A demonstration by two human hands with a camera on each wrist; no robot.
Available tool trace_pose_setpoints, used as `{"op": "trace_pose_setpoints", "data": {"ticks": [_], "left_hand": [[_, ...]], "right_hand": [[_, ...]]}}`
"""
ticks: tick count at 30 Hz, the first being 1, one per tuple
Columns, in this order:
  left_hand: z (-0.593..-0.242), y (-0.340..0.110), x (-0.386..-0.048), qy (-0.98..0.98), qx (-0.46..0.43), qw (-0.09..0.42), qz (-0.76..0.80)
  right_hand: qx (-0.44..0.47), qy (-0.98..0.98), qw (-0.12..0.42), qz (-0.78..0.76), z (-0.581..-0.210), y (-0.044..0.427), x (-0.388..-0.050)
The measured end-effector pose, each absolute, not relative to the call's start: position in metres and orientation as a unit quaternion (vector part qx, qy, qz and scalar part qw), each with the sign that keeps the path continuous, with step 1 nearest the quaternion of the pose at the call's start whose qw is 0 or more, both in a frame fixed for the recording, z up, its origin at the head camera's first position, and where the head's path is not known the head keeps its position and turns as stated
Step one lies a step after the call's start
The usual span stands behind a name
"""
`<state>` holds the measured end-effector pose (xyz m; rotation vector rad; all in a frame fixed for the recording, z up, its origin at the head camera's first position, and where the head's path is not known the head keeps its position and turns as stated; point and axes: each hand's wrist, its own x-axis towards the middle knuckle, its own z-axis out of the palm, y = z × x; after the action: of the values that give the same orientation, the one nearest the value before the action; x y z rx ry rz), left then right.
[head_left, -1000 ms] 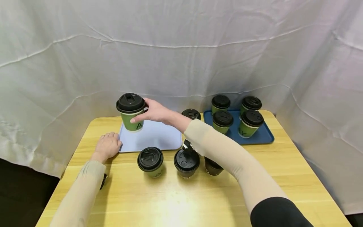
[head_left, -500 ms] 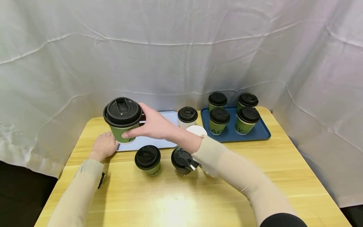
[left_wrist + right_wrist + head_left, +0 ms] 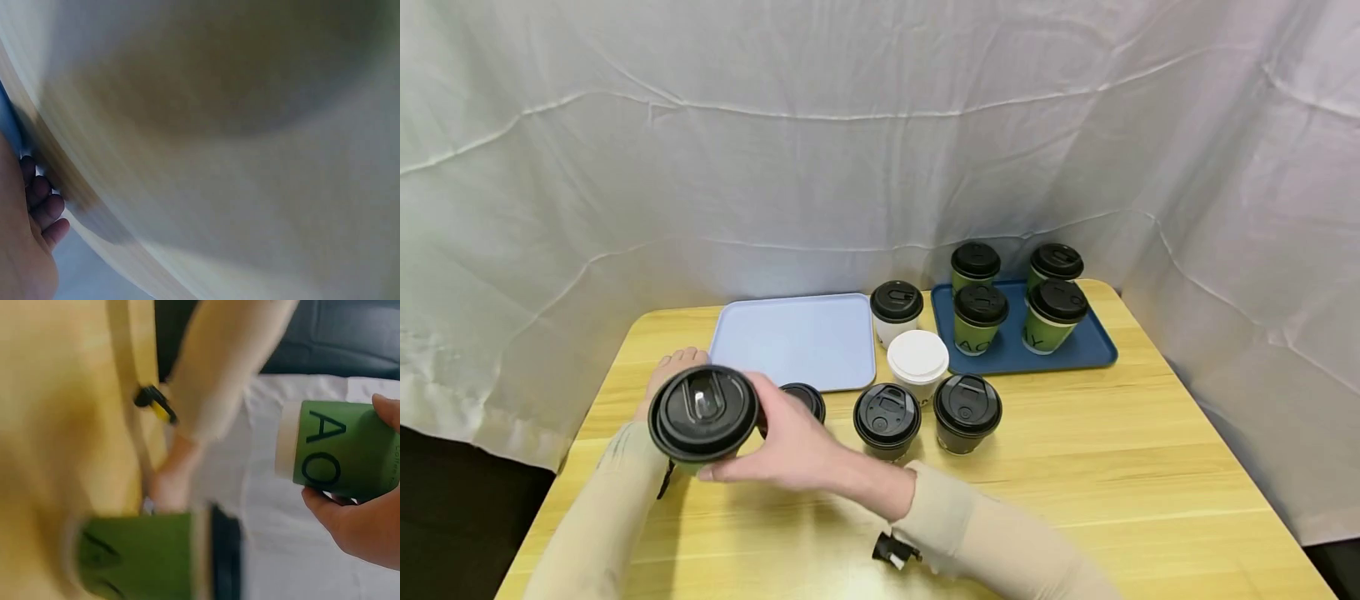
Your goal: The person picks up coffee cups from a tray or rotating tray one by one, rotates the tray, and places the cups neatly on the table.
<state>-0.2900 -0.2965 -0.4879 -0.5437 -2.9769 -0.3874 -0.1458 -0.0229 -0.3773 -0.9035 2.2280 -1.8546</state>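
My right hand [image 3: 793, 442] grips a green paper coffee cup [image 3: 703, 417] with a black lid, held above the table in front of the left forearm. Dark letters show on the side of this cup [image 3: 350, 444] in the right wrist view. Beneath and behind the right hand, another green cup [image 3: 137, 556] stands on the table, mostly hidden in the head view. My left hand [image 3: 673, 371] rests on the table by the near left corner of the pale lavender tray [image 3: 797, 333], partly covered by the held cup. Its fingers [image 3: 47, 209] look loosely bent in the left wrist view.
Two dark brown cups [image 3: 967, 412] stand right of the right hand. Behind them are a white-lidded cup [image 3: 917, 357] and a white cup with black lid [image 3: 897, 308]. A blue tray [image 3: 1075, 357] at back right holds several green cups [image 3: 1048, 321]. Grey-white cloth surrounds the table.
My right hand has brought the green cup from over the lavender tray toward me and slightly left, uncovering the tray and the brown cups. The left hand has stayed by the tray corner.
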Motion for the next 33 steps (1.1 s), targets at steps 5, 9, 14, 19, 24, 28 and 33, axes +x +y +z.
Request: {"op": "trace_pose_setpoints", "data": {"ticks": [5, 9, 14, 19, 24, 28, 33], "left_hand": [[-0.487, -0.293, -0.312, -0.979, -0.193, 0.037, -0.047], [-0.499, -0.299, -0.322, -0.982, -0.184, 0.033, -0.03], [-0.504, -0.301, -0.327, -0.985, -0.168, 0.02, -0.018], [-0.507, -0.302, -0.328, -0.986, -0.166, 0.016, -0.018], [-0.508, -0.301, -0.328, -0.985, -0.167, 0.026, -0.021], [-0.506, -0.3, -0.327, -0.986, -0.165, 0.025, -0.021], [-0.506, -0.301, -0.326, -0.986, -0.165, 0.019, -0.019]], "right_hand": [[-0.288, 0.743, 0.047, -0.602, -0.408, -0.039, -0.132], [-0.272, 0.764, 0.053, -0.583, -0.43, -0.047, -0.13], [-0.254, 0.798, 0.064, -0.543, -0.452, -0.054, -0.136], [-0.249, 0.811, 0.072, -0.524, -0.467, -0.059, -0.141], [-0.231, 0.83, 0.072, -0.503, -0.476, -0.061, -0.144], [-0.216, 0.835, 0.083, -0.5, -0.481, -0.06, -0.148], [-0.21, 0.835, 0.099, -0.499, -0.485, -0.061, -0.152]]}}
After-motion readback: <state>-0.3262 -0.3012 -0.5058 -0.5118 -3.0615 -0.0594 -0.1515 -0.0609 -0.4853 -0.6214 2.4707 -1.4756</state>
